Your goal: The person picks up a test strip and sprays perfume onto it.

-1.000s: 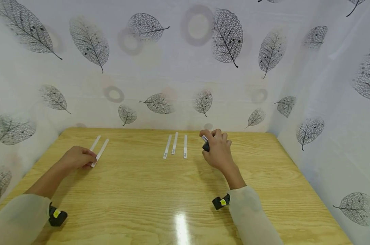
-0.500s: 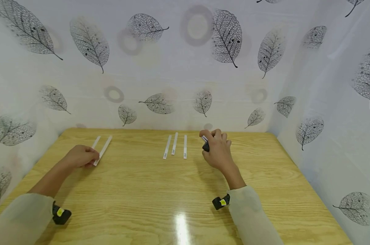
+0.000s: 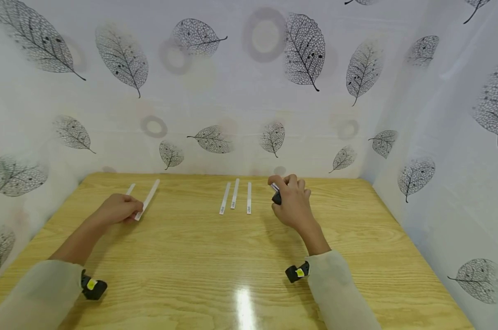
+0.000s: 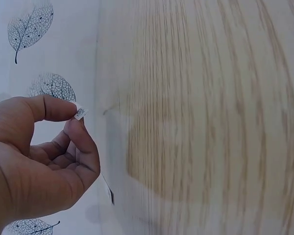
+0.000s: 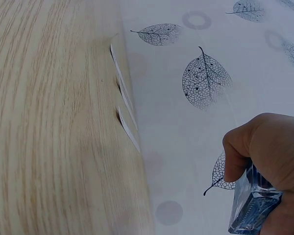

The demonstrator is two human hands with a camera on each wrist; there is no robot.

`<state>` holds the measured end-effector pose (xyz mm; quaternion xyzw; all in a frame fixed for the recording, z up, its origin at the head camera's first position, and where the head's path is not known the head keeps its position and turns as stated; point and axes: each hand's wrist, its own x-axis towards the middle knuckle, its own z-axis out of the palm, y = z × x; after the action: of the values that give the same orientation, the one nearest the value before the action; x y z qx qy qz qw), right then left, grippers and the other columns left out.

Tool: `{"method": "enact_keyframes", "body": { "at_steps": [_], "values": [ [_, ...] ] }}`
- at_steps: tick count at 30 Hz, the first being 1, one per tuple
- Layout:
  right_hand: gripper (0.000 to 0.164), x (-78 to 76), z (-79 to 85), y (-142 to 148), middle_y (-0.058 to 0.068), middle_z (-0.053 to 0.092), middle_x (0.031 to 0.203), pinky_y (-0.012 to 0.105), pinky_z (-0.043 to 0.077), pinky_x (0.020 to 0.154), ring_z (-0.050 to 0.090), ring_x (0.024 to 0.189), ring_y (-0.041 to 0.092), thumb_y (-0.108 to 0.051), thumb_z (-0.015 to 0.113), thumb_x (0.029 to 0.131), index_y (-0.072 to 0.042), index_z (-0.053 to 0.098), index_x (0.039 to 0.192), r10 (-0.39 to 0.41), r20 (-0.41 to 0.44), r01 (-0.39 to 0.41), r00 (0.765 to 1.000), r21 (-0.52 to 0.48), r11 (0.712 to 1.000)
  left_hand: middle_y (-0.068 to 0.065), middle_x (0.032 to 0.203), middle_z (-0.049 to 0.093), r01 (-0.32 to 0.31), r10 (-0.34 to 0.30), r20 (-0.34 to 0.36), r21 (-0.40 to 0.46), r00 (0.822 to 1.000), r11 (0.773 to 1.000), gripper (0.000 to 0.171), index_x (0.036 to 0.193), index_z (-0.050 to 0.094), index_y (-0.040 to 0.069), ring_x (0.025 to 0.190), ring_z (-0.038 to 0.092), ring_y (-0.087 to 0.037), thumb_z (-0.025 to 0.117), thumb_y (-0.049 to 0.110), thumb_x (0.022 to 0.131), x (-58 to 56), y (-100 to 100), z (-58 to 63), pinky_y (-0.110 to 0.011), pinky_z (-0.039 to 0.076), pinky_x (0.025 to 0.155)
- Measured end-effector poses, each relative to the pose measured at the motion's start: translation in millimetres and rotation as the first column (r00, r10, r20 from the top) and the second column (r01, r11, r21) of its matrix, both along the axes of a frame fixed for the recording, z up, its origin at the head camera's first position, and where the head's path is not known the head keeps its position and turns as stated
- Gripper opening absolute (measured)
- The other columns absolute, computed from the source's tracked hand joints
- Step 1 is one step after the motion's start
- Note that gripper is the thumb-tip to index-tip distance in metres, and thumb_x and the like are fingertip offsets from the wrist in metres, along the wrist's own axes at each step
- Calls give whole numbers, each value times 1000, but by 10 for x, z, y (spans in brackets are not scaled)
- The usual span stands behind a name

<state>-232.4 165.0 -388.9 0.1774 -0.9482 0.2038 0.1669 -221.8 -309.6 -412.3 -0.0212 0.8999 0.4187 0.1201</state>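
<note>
Between thumb and index finger, my left hand (image 3: 118, 209) pinches the near, printed end of a white paper test strip (image 3: 149, 198). The strip slants up and away over the left part of the table; its printed end (image 4: 80, 113) shows at the fingertips in the left wrist view. Partly hidden behind that hand lies another white strip (image 3: 130, 188). My right hand (image 3: 295, 201) grips a small glass perfume bottle (image 5: 252, 203), dark in the head view, its index finger curled over the top. Left of the bottle lie three more strips (image 3: 225, 198), side by side, printed ends toward me.
The wooden table (image 3: 216, 256) ends at the back against a white curtain (image 3: 240, 101) printed with leaves, which also hangs along both sides. Each wrist carries a small black camera (image 3: 94, 288).
My left hand has moved to the right and slightly away, carrying the pinched strip with it. The right hand and bottle stay in place, as do the three middle strips.
</note>
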Motion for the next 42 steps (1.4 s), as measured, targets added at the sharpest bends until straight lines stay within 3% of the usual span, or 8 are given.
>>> {"method": "enact_keyframes", "body": {
  "at_steps": [14, 25, 32, 42],
  "values": [
    [57, 14, 17, -28, 20, 48, 125, 55, 34, 81, 40, 104, 40, -6, 78, 85, -26, 53, 132, 0, 12, 0, 1000, 3, 1000, -4, 77, 56, 19, -18, -9, 93, 1000, 995, 20, 94, 62, -2, 71, 51, -18, 54, 16, 99, -53, 273, 3, -31, 48, 64],
    [57, 5, 6, -20, 20, 47, 125, 56, 35, 81, 41, 105, 40, -5, 77, 85, -26, 53, 132, -6, 13, 6, 1000, 0, 1000, -5, 85, 56, 22, -21, -6, 186, 1000, 982, 19, 101, 61, -2, 77, 52, -18, 54, 15, 100, -103, 585, 21, -31, 53, 70],
    [57, -3, 11, -13, 19, 47, 125, 56, 35, 83, 40, 106, 40, -5, 76, 85, -27, 53, 133, -12, 22, 12, 1000, 1, 1000, -5, 75, 51, 52, -48, -25, 224, 999, 973, 15, 86, 56, 3, 71, 47, -19, 55, 12, 98, -120, 784, 47, -33, 46, 66],
    [57, 0, 30, -13, 20, 47, 126, 56, 35, 83, 41, 106, 40, -5, 75, 85, -27, 53, 132, -16, 17, 16, 1000, 3, 1000, -4, 73, 51, 77, -70, -37, 264, 997, 962, 12, 86, 58, 3, 69, 46, -18, 55, 10, 96, -134, 1059, 64, -32, 44, 65]
  ]
}}
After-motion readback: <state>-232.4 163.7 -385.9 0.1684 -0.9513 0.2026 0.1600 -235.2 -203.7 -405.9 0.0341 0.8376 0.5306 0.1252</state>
